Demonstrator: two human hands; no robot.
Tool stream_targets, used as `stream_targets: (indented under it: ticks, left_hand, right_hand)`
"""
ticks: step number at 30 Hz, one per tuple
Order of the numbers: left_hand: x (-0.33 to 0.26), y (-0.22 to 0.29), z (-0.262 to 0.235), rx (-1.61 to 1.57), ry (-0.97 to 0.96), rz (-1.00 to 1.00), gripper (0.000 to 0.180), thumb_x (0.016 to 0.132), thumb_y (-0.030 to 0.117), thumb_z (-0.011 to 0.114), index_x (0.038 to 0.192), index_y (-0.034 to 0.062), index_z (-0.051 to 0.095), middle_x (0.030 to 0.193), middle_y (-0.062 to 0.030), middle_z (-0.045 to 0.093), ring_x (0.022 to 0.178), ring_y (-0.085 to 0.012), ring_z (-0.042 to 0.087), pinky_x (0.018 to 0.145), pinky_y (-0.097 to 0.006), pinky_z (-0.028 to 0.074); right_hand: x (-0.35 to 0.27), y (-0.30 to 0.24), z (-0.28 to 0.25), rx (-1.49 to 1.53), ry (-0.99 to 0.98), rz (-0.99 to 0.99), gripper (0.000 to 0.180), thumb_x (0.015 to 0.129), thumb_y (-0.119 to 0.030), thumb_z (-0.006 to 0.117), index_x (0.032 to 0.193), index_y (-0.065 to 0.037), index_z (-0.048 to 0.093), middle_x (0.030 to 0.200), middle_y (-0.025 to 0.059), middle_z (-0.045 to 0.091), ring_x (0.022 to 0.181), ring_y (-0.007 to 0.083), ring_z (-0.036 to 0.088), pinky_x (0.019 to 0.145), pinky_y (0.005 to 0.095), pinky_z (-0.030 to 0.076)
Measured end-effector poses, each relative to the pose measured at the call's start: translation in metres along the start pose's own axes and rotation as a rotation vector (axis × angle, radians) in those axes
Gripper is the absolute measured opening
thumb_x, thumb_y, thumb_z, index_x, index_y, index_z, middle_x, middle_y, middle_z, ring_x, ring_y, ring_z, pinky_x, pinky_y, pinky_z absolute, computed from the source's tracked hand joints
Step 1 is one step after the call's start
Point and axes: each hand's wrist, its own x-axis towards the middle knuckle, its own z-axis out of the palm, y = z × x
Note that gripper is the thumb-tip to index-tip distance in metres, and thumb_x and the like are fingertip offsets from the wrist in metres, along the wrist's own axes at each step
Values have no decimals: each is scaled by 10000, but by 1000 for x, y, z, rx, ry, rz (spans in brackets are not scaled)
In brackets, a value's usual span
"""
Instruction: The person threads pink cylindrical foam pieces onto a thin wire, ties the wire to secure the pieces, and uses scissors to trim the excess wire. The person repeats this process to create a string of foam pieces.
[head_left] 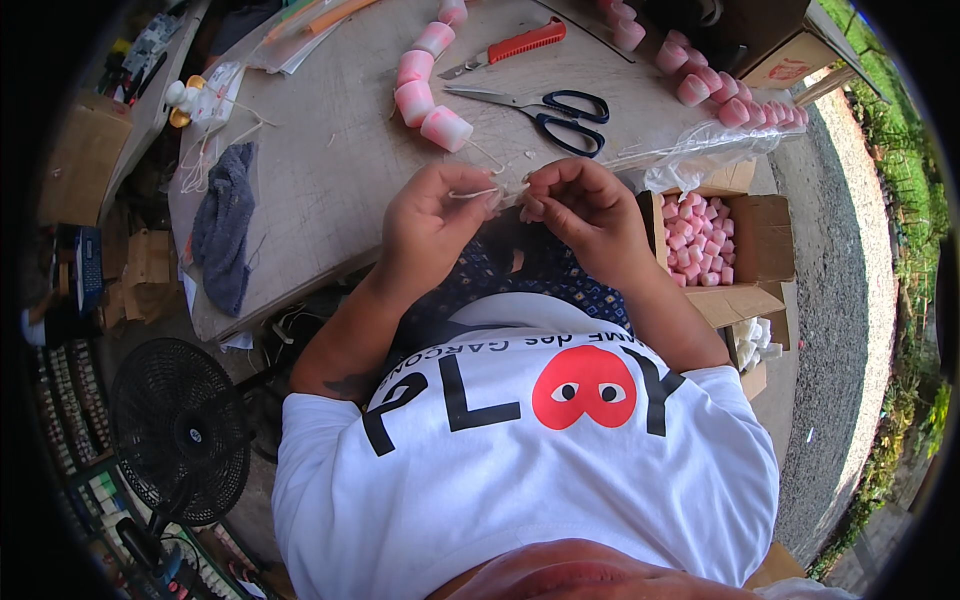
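Note:
Both my hands are raised at the table's near edge, close together, with a thin off-white string between their fingertips. My left hand (437,222) is closed in a pinch on the string, and a short end of it sticks out by the thumb. My right hand (590,212) pinches the string too, a small gap away. Whether there is a knot in that gap is too small to tell. From my fingers a length of string (484,152) runs up to a curved strand of pink-and-white cylindrical pieces (414,69) on the table.
Dark-handled scissors (570,115) and a red utility knife (520,45) lie beyond my hands. More pink pieces (708,82) sit at the far right, near clear plastic (700,158). A cardboard box (762,235) holds loose pink ones. Left are a grey cloth (223,230) and a black fan (180,432).

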Motion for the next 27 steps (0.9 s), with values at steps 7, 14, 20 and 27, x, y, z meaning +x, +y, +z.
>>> stream_targets:
  ticks: [7,14,20,27]
  left_hand:
    - [-1,5,5,327,16,160,345,859,-74,601,1179,-18,487,998,-124,644,937,-146,633,800,-254,512]
    - [2,3,8,586,102,446,271,793,-38,677,1042,10,580,932,-124,664,816,-231,676,713,-302,531]
    - [3,3,9,709,116,546,289,754,-37,699,1013,28,588,917,-122,654,817,-294,654,711,-341,523]
    - [4,4,10,728,97,584,299,768,-42,683,1039,33,582,915,-127,649,803,-289,654,705,-338,522]
  right_hand:
    - [0,1,6,-91,36,-52,202,881,58,573,1066,18,503,994,45,578,902,99,593,814,235,486]
    - [4,-5,7,85,51,76,215,865,45,602,1054,12,504,952,32,564,827,92,577,764,224,487]
    - [3,-3,11,-30,63,22,220,856,43,603,1049,14,503,944,37,570,855,92,587,776,230,489]
    - [5,-1,11,-111,78,-8,223,847,35,615,1039,10,506,951,46,586,859,95,596,778,233,489]
